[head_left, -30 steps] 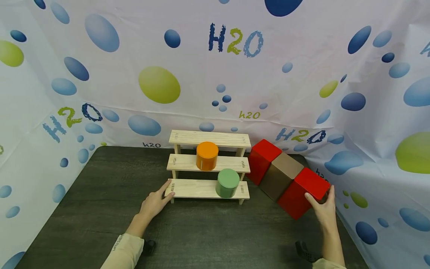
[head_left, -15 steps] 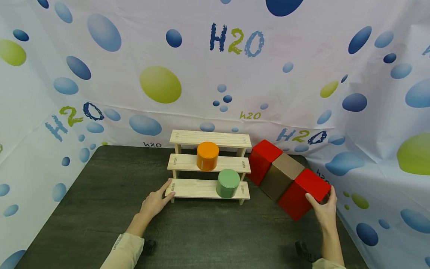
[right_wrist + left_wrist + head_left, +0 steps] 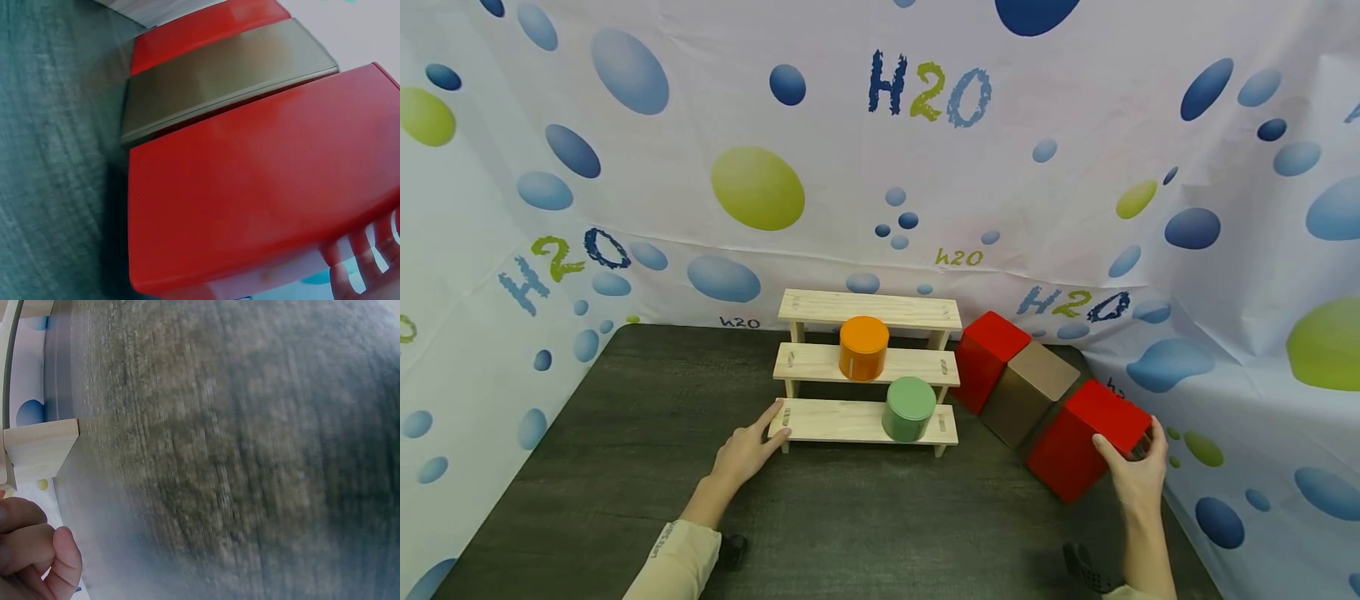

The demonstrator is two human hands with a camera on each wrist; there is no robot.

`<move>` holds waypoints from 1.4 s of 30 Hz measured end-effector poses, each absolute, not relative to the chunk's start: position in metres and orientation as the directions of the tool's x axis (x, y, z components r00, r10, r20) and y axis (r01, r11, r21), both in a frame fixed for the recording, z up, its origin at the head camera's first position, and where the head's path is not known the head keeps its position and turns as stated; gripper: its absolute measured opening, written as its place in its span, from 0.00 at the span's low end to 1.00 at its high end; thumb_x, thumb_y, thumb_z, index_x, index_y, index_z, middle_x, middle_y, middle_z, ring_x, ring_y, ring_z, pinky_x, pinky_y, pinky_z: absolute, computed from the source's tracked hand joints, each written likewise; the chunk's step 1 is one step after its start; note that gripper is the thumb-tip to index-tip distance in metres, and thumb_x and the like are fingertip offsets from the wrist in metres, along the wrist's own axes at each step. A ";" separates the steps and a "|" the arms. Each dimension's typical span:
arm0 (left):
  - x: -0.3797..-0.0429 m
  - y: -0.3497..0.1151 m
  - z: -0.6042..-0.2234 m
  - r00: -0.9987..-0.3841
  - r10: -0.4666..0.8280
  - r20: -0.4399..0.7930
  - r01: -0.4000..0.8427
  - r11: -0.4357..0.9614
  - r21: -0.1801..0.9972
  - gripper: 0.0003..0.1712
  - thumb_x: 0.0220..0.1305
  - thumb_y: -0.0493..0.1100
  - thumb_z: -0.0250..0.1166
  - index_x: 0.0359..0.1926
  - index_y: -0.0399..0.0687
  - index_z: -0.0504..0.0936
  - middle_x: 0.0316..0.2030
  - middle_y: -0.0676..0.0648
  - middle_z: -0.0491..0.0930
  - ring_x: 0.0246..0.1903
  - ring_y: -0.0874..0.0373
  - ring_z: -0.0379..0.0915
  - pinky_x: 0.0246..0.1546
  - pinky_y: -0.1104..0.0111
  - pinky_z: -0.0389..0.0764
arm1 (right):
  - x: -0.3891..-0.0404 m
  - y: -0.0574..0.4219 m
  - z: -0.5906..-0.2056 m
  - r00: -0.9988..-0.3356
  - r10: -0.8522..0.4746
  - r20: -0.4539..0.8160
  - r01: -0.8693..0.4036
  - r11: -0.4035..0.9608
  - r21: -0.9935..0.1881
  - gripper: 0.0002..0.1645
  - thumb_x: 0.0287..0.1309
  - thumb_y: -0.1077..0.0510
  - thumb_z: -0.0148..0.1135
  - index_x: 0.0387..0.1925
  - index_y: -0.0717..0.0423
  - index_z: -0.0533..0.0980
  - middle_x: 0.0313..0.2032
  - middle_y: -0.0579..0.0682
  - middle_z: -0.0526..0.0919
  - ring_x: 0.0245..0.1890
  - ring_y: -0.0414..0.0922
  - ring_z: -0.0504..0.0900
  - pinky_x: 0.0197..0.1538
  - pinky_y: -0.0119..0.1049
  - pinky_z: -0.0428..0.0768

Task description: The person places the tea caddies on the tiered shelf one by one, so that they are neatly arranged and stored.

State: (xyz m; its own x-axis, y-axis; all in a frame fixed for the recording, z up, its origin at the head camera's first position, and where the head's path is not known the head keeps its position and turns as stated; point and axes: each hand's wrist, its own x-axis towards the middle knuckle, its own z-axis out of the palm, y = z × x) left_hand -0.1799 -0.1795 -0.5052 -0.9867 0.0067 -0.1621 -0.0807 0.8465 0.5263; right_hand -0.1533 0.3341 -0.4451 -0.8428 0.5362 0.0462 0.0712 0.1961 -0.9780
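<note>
The right hand (image 3: 1138,479) grips the near red box (image 3: 1084,442) by its right end, thumb on the top, fingers wrapped over the far side. That corner probably offers the easiest hold, since the brown box (image 3: 1028,393) lines the opposite side. A narrow dark gap parts the two; whether the near box is raised at all cannot be told. The far red box (image 3: 988,358) completes the slanting row, beside the stand's right end.

The left hand (image 3: 743,454) holds the left end of the stand (image 3: 831,418) at its lowest shelf, fingers curled in the wrist view, perhaps to keep it steady. The orange can (image 3: 862,350) sits on the middle shelf and the green can (image 3: 908,410) on the lowest, nearer the right end; the treads seem to serve to keep both tops in sight.

Room is tightest on the right, where the surface (image 3: 880,517) ends near the right hand and the backdrop (image 3: 1262,400) hangs close by. More room lies in front of the stand and left of it.
</note>
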 end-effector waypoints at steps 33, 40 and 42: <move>-0.180 -0.181 -0.505 -0.988 0.011 -0.157 -0.073 0.850 0.522 0.40 0.63 0.65 0.49 0.70 0.57 0.52 0.16 0.47 0.64 0.13 0.60 0.49 0.13 0.69 0.54 | -0.144 0.296 -0.347 -0.764 0.497 0.412 -0.430 0.083 -0.899 0.43 0.44 0.73 0.57 0.65 0.54 0.59 0.50 0.49 0.69 0.42 0.42 0.70 0.36 0.19 0.74; -0.180 -0.181 -0.506 -0.988 0.013 -0.155 -0.071 0.851 0.521 0.40 0.63 0.65 0.49 0.70 0.57 0.52 0.16 0.46 0.64 0.13 0.60 0.49 0.13 0.69 0.54 | -0.144 0.292 -0.335 -0.746 0.462 0.480 -0.513 0.062 -0.856 0.43 0.44 0.74 0.59 0.64 0.57 0.60 0.50 0.52 0.70 0.45 0.43 0.70 0.38 0.21 0.74; -0.180 -0.181 -0.506 -0.988 0.012 -0.157 -0.073 0.850 0.521 0.40 0.63 0.65 0.49 0.70 0.57 0.51 0.16 0.46 0.64 0.13 0.60 0.49 0.13 0.69 0.54 | -0.144 0.289 -0.331 -0.743 0.454 0.492 -0.531 0.048 -0.846 0.43 0.44 0.74 0.59 0.64 0.58 0.59 0.51 0.52 0.70 0.46 0.44 0.70 0.39 0.21 0.74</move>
State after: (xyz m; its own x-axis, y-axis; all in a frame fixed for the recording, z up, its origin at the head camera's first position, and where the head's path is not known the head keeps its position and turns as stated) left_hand -0.1800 -0.1811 -0.5061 -0.9875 0.0119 -0.1569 -0.0726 0.8503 0.5213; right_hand -0.1439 0.2893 -0.3312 -0.7432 0.4536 0.4918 -0.5308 0.0477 -0.8462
